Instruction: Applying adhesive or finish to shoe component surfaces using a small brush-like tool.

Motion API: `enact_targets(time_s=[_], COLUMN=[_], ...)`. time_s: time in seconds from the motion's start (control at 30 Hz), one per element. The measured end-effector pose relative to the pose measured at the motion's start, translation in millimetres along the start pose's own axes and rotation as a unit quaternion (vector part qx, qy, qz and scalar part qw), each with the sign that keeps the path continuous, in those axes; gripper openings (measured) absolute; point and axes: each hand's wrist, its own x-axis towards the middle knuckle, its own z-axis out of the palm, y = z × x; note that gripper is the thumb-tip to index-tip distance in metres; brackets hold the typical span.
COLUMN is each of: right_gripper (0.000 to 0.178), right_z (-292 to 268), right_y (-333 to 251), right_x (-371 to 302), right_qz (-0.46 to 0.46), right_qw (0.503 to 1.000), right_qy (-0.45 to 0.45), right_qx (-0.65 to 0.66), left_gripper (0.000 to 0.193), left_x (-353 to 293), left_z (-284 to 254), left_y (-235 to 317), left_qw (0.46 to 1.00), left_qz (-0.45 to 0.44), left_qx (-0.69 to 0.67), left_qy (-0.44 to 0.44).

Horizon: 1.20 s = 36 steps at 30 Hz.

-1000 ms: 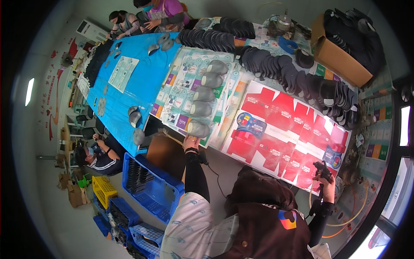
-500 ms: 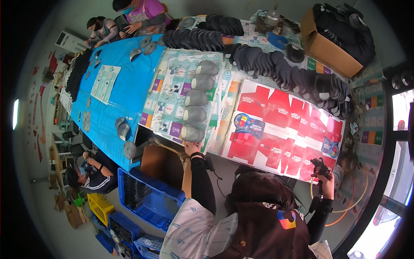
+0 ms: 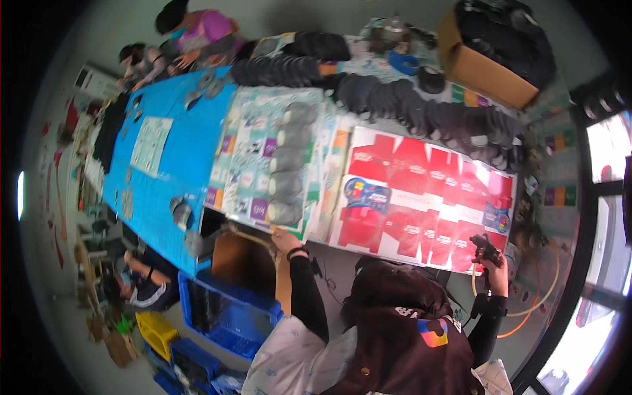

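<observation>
My right hand is closed around a dark, crusted spray gun, held at the near right corner of a red and white printed sheet. At the near edge of a printed board is my left hand. Its fingers are blurred against that edge, so I cannot make out whether they grip it. Just beyond them lies the closest grey rounded, cup-like piece. Several similar pieces run away from me in a row on the board, slightly overlapping, with pale ends facing left.
Long rows of overlapping dark pieces line the table's back, beside a cardboard box full of them. A blue-covered table extends left. Blue crates stand below. Hoses hang at right. Co-workers sit farther off.
My left hand has drawn back slightly from the nearest grey piece. The whole view has shifted and blurred. The spray gun stays in my right hand at nearly the same place.
</observation>
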Motion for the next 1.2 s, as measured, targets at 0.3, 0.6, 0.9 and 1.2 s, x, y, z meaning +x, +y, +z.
enact_targets(time_s=[0.3, 0.6, 0.9, 1.2], right_gripper=[0.028, 0.027, 0.023, 0.027], right_z=[-13.5, -23.7, -17.3, -7.7], right_y=[1.7, 12.0, 8.8, 10.7], right_x=[-8.0, -62.8, -58.6, -10.9], right_qz=[0.014, 0.031, 0.084, 0.081], right_qw=[0.999, 0.997, 0.993, 0.994], right_qy=[0.033, 0.072, 0.085, 0.069], right_qx=[-0.018, -0.011, -0.016, -0.007], left_gripper=[0.057, 0.077, 0.061, 0.038], left_x=[-142.3, -42.2, 37.4, 91.1], left_z=[254.7, 437.8, 485.3, 548.1], left_y=[108.9, 138.9, 141.3, 203.0], left_qw=[0.849, 0.954, 0.951, 0.89], left_qz=[0.255, 0.153, 0.15, 0.317], left_qx=[0.146, 0.137, 0.177, 0.215], left_qy=[-0.44, -0.218, -0.202, -0.248])
